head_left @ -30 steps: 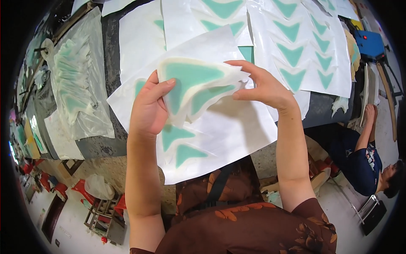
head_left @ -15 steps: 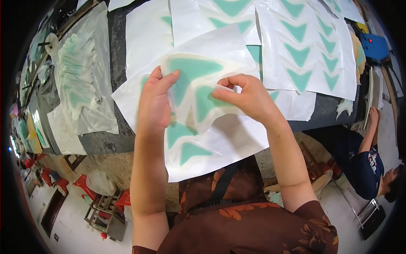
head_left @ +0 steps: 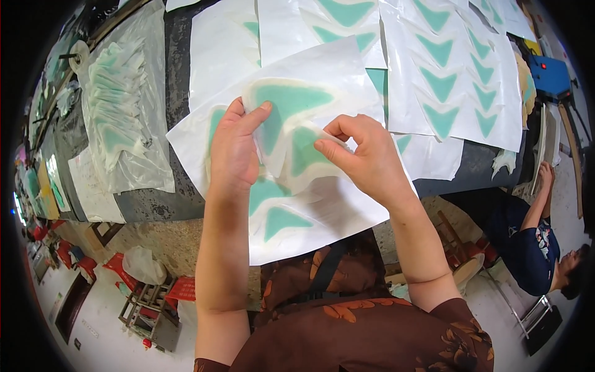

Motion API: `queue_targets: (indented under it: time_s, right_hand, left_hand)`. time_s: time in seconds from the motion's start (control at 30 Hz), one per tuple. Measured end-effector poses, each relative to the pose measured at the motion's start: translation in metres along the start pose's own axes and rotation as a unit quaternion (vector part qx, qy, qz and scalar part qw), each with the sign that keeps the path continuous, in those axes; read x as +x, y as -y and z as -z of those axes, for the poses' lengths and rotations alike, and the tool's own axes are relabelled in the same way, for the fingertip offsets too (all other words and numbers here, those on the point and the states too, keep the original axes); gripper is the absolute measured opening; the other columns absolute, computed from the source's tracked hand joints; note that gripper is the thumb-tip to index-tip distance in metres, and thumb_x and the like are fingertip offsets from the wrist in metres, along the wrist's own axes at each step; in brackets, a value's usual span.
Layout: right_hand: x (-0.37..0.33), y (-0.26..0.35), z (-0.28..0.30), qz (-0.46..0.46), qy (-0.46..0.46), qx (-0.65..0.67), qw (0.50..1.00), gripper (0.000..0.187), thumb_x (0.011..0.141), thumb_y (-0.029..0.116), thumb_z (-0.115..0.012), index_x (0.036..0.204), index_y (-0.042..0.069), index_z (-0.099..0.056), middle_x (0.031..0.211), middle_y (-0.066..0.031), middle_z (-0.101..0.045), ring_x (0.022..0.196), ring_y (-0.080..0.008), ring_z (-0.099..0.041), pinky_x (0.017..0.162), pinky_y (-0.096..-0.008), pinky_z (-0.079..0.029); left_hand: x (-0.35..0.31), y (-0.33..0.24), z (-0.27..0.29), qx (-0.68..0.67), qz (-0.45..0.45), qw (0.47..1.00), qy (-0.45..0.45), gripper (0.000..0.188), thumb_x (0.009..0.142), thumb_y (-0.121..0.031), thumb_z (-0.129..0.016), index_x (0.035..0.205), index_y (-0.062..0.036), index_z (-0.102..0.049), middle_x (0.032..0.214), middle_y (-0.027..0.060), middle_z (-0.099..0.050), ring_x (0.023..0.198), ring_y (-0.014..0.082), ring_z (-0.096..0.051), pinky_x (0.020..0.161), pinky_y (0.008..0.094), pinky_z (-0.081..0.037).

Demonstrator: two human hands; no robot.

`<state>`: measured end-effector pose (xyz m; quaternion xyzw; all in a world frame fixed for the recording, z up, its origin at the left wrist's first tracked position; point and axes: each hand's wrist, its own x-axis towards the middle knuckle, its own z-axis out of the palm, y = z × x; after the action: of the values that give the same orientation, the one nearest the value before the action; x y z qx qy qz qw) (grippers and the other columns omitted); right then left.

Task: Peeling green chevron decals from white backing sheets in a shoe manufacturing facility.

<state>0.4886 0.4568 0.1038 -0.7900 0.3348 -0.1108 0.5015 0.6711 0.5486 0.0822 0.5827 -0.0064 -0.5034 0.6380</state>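
Observation:
Between my hands is a thin, whitish, flexible piece with a green V-shaped patch point(head_left: 287, 101), lifted over a white sheet point(head_left: 347, 208). My left hand point(head_left: 235, 152) pinches its left edge, thumb on top and fingers behind. At the piece's lower right arm, my right hand point(head_left: 369, 158) is closed in a pinch on its edge; the fingertips are partly hidden. More green V shapes, such as one lower green shape point(head_left: 285, 222), lie on the sheet beneath. My left forearm covers part of that sheet.
White sheets with rows of green V shapes point(head_left: 440, 84) overlap across the dark table point(head_left: 149, 208). At left lies a clear plastic bag point(head_left: 121, 124) of stacked pieces. A blue box point(head_left: 548, 73) stands far right, near a co-worker's arm point(head_left: 538, 195). A wooden stool point(head_left: 149, 310) stands lower left.
The view has shifted slightly. My right hand sits a little lower and further right against the piece, still pinching. My left hand keeps the same hold.

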Motion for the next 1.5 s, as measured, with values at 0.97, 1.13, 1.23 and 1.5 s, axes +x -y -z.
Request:
queue_targets:
  time_s: [0.97, 1.13, 1.23, 1.5]
  right_hand:
    - [0.017, 0.021, 0.006, -0.001, -0.005, 0.093, 0.996, 0.014, 0.079, 0.01, -0.072, 0.088, 0.003, -0.065, 0.081, -0.0013, -0.059, 0.084, -0.013, -0.051, 0.079, -0.0262, -0.041]
    - [0.018, 0.029, -0.014, -0.007, -0.024, 0.093, 0.995, 0.016, 0.08, 0.018, -0.069, 0.083, 0.003, -0.064, 0.08, -0.0049, -0.06, 0.086, -0.021, -0.051, 0.077, -0.0329, -0.042]
    - [0.015, 0.029, -0.021, -0.036, -0.03, 0.094, 0.994, 0.015, 0.079, 0.016, -0.07, 0.085, 0.003, -0.064, 0.082, -0.0047, -0.059, 0.088, -0.0211, -0.052, 0.078, -0.0325, -0.042]
    - [0.015, 0.055, -0.054, -0.016, 0.043, 0.136, 0.99, 0.025, 0.076, 0.012, -0.073, 0.097, 0.004, -0.063, 0.087, -0.0034, -0.058, 0.093, -0.0191, -0.051, 0.083, -0.0314, -0.042]
  left_hand:
    - [-0.029, -0.011, 0.013, -0.035, 0.138, 0.981, 0.133, 0.037, 0.095, -0.012, -0.05, 0.129, 0.0011, -0.047, 0.118, 0.0091, -0.059, 0.106, 0.0152, -0.058, 0.092, 0.0281, -0.047]
    - [-0.043, -0.002, 0.034, -0.06, 0.108, 0.99, 0.069, 0.043, 0.095, -0.016, -0.054, 0.132, 0.0033, -0.043, 0.12, 0.0085, -0.058, 0.109, 0.0164, -0.057, 0.096, 0.0288, -0.045]
    - [-0.054, -0.014, 0.02, -0.053, 0.114, 0.992, -0.03, 0.046, 0.091, -0.017, -0.061, 0.13, 0.0013, -0.045, 0.118, 0.0064, -0.058, 0.108, 0.0149, -0.056, 0.095, 0.0281, -0.044]
    - [-0.08, -0.047, 0.08, 0.042, 0.057, 0.989, 0.126, 0.044, 0.081, -0.004, -0.069, 0.122, -0.002, -0.052, 0.111, 0.0039, -0.059, 0.102, 0.0111, -0.055, 0.091, 0.027, -0.045]
